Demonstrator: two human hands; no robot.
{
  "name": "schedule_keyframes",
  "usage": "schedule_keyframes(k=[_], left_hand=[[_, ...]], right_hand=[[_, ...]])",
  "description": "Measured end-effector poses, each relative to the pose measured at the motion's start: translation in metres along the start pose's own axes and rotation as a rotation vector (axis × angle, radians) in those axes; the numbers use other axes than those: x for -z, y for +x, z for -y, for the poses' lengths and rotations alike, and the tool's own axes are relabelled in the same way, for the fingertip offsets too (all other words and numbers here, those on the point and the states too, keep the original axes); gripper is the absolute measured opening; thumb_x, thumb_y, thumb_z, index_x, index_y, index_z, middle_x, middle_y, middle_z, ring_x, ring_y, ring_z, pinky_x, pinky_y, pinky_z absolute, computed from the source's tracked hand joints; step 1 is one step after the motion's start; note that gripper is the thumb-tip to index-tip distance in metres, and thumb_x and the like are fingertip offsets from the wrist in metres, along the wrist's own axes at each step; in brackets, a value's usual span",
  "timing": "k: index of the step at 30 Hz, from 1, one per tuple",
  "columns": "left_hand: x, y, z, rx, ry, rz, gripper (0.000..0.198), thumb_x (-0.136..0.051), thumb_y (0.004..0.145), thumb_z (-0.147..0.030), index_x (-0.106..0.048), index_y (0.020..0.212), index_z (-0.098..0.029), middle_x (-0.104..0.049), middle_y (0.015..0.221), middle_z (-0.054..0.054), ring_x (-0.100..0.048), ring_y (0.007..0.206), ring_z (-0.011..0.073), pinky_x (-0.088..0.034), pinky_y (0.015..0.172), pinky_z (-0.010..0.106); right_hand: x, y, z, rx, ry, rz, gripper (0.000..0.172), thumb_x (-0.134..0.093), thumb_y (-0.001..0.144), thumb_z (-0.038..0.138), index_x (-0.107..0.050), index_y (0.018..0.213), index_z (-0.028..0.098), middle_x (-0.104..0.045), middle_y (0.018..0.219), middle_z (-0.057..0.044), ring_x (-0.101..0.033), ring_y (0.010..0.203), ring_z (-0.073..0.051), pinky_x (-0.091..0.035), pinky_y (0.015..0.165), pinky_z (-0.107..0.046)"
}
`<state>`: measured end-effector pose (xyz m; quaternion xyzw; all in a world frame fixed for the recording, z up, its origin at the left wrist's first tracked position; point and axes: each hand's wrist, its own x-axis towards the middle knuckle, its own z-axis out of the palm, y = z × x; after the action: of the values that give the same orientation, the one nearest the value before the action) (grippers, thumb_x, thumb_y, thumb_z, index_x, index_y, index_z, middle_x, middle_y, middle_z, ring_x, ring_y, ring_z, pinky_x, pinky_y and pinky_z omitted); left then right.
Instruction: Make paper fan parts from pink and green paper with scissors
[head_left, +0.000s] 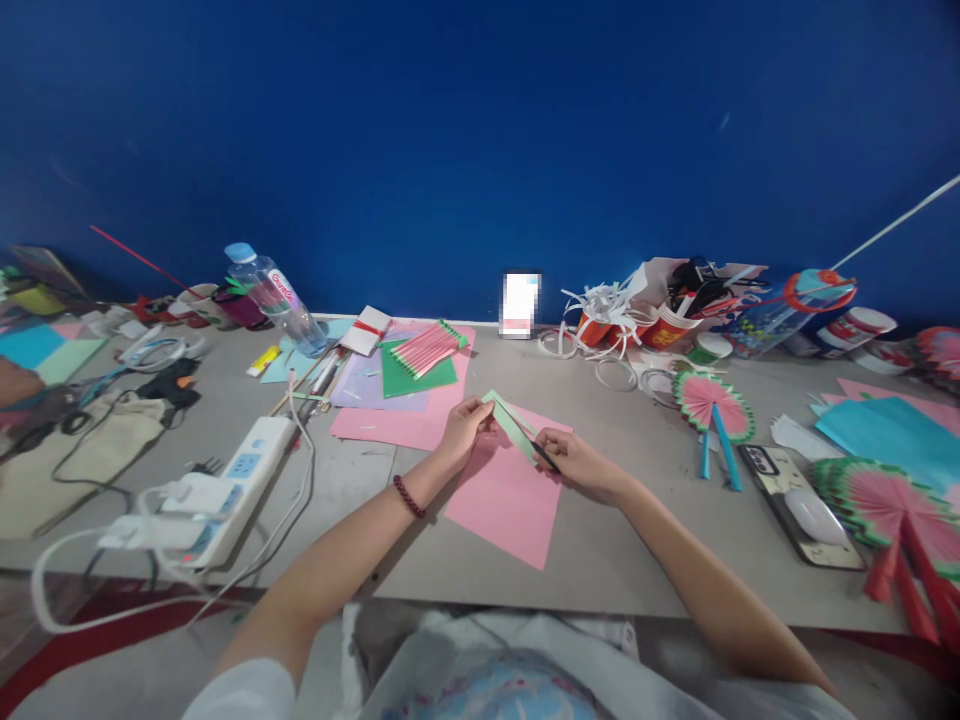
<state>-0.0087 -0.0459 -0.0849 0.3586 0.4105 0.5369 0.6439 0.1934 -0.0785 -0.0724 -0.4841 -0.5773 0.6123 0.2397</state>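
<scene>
- Green paper strip (pixel 513 431): held above the pink sheet (pixel 504 505), centre of the worktop (pixel 589 565), between the two hands. Long axis slants from far left to near right.
- Left hand (pixel 466 432): thumb and fingers pinched together on the strip's far-left end. Strip leads off to the right and nearer from this grip. Dark beaded bracelet (pixel 409 497) on the wrist.
- Right hand (pixel 576 463): fingers closed round a slim black tool (pixel 545 457), by its look scissors. Tool lies at the strip's near-right end, its tip toward far left, roughly along the strip's length.
- Key relation, as judged: tool line against strip axis, nearly parallel. Right hand is closer to the near-right end, left hand to the far-left end. Whether the blades are parted or together: cannot tell; too small.
- Pink sheet: flat beneath both hands, one corner pointing near, clear of the worktop's near edge.
- Far left of the hands: pleated pink paper (pixel 427 350) with green ends, resting on a green sheet (pixel 442 388).
- Right, well apart from the right hand: round pink-and-green fan (pixel 714 405) with blue handles, lying open.
- Left: white power strip (pixel 251 470), plugs seated, cables looping nearer.
</scene>
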Motion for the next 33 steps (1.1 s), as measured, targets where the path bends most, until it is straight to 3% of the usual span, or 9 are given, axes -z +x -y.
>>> schedule_keyframes(k=[9, 15, 23, 33], left_hand=[[-0.002, -0.001, 0.0, 0.012, 0.064, -0.005, 0.036, -0.076, 0.064, -0.042, -0.05, 0.06, -0.016, -0.054, 0.05, -0.003, -0.051, 0.047, 0.0082, -0.039, 0.048, 0.021], [-0.002, -0.002, -0.001, 0.0, 0.091, 0.012, 0.033, -0.075, 0.065, -0.04, -0.052, 0.059, -0.016, -0.056, 0.05, -0.002, -0.052, 0.047, 0.0091, -0.041, 0.05, 0.022], [0.0, 0.0, 0.002, -0.01, 0.08, 0.009, 0.031, -0.074, 0.065, -0.038, -0.054, 0.059, -0.016, -0.056, 0.051, -0.002, -0.052, 0.048, 0.009, -0.041, 0.051, 0.022], [-0.001, -0.001, 0.001, -0.024, 0.133, 0.045, 0.033, -0.074, 0.065, -0.042, -0.056, 0.059, -0.016, -0.054, 0.051, -0.003, -0.051, 0.049, 0.0095, -0.041, 0.051, 0.023]], right_hand=[[0.0, -0.002, 0.006, 0.006, -0.041, 0.016, 0.029, -0.063, 0.079, 0.044, -0.047, 0.073, 0.02, -0.05, 0.054, 0.007, -0.042, 0.047, -0.007, -0.027, 0.045, -0.021], [0.001, 0.0, 0.0, 0.016, -0.033, 0.018, 0.031, -0.062, 0.079, 0.047, -0.046, 0.074, 0.021, -0.046, 0.05, 0.008, -0.044, 0.046, -0.008, -0.032, 0.047, -0.022], [0.002, 0.002, -0.004, 0.041, -0.032, 0.004, 0.034, -0.063, 0.077, 0.051, -0.049, 0.074, 0.02, -0.053, 0.053, 0.005, -0.044, 0.046, -0.009, -0.035, 0.05, -0.023], [0.001, 0.001, 0.001, 0.004, -0.05, -0.007, 0.033, -0.063, 0.078, 0.05, -0.05, 0.075, 0.019, -0.054, 0.055, 0.004, -0.045, 0.047, -0.009, -0.034, 0.048, -0.022]])
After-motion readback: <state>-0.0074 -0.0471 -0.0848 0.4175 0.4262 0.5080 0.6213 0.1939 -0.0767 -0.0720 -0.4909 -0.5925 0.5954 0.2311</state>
